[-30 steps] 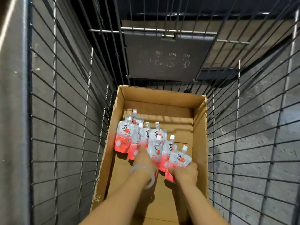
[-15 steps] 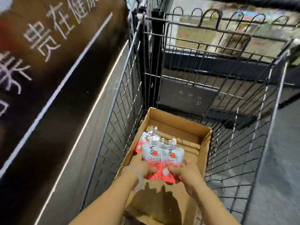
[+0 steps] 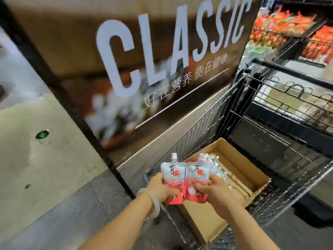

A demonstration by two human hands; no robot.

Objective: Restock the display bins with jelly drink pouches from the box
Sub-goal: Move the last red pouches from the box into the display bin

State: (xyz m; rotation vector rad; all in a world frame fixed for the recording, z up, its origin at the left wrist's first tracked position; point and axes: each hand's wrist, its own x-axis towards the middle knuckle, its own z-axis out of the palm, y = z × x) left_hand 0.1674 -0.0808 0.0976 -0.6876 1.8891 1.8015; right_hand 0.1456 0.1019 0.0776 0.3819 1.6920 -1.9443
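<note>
Holding jelly pouches (image 3: 186, 179) above box (image 3: 239, 170) edge: left hand (image 3: 161, 189), right hand (image 3: 214, 191).

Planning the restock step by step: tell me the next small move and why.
Probably carry the bunch of red-and-white spouted jelly pouches toward the display bins. Left hand and right hand already grip them, lifted clear above the brown cardboard box in the black wire cart.

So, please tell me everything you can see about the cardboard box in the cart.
The cardboard box is plain brown, open on top, and sits inside the wire shopping cart. Its visible floor is bare. The pouches, gripped by the left hand and right hand, hide part of it.
</note>
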